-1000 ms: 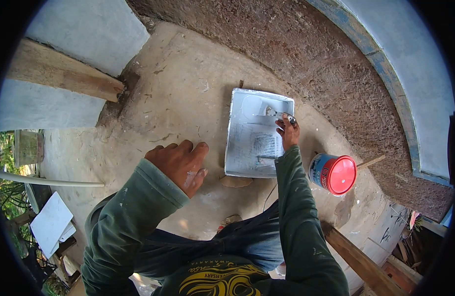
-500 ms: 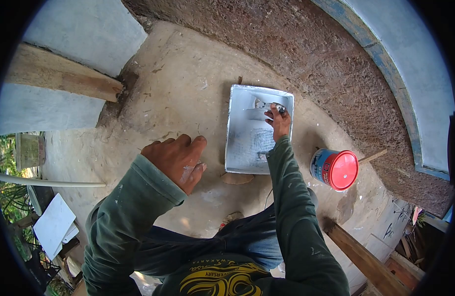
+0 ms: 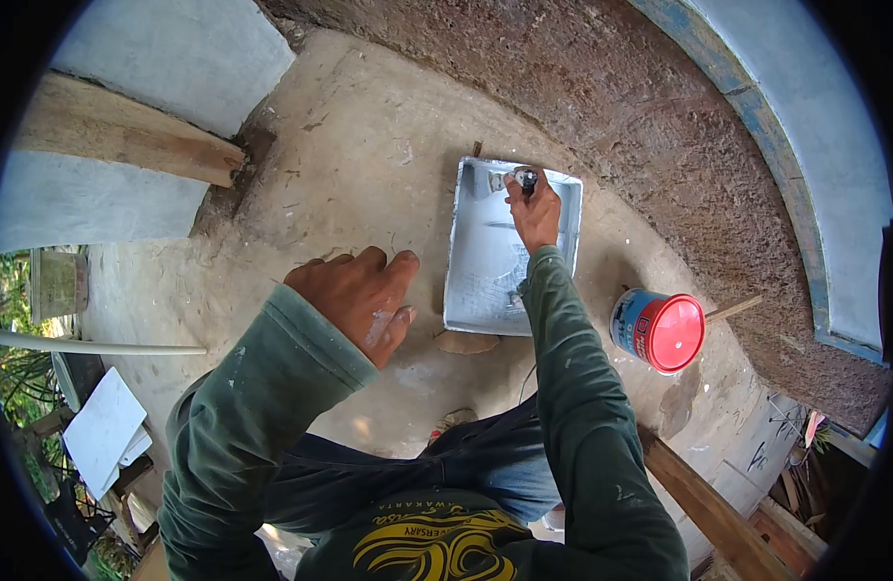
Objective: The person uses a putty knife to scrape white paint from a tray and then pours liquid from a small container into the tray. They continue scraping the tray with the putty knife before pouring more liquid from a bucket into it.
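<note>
Green-sleeved, my right hand (image 3: 536, 215) stretches out, clamped on a small grey tool (image 3: 525, 177) over the white rectangular tray (image 3: 480, 281). My left hand (image 3: 362, 300) hovers open-fingered; the tool's tip is unclear.

site: outdoor building work | concrete floor (image 3: 369, 184), paint tray (image 3: 485, 281), timber plank (image 3: 127, 140) (paint tin (image 3: 660, 332) beside)

One head-worn wide-angle camera looks steeply down from above at the nearby concrete floor (image 3: 359, 165).
</note>
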`<state>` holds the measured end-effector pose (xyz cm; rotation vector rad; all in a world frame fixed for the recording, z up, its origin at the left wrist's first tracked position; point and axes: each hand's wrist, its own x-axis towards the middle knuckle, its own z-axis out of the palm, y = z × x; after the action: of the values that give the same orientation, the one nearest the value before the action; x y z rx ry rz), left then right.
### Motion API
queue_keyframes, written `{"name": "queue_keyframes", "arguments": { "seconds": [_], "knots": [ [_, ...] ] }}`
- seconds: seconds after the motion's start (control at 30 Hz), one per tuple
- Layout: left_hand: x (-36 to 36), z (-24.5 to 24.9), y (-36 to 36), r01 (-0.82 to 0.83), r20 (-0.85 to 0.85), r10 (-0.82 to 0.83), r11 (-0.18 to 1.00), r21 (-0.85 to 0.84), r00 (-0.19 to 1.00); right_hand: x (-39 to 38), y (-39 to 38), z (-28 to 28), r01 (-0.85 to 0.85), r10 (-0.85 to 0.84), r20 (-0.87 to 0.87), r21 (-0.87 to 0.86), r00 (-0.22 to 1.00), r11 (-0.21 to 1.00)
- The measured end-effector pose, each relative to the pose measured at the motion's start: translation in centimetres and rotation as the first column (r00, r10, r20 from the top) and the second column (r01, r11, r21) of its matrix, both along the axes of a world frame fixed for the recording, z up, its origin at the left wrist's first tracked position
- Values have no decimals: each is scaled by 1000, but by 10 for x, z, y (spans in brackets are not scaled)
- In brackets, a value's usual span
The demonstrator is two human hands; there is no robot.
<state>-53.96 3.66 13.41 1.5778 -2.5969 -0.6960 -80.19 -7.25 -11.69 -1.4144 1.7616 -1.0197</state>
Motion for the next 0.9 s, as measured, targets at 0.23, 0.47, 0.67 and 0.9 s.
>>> {"name": "queue_keyframes", "arguments": {
  "seconds": [0.23,0.47,0.67,0.9],
  "knots": [
    [0,-2,0,-21,26,19,997,78,999,5,9,2,-188,162,-241,-92,957,978],
    [8,-6,2,-50,15,49,997,53,999,-18,12,11,-228,172,-446,-77,878,971],
    [37,2,24,-301,32,301,933,199,953,-31,-18,1,-301,290,-450,47,845,952],
    [110,24,107,-581,106,588,725,369,802,-25,-40,1,-334,348,-486,119,802,935]
  ]
}}
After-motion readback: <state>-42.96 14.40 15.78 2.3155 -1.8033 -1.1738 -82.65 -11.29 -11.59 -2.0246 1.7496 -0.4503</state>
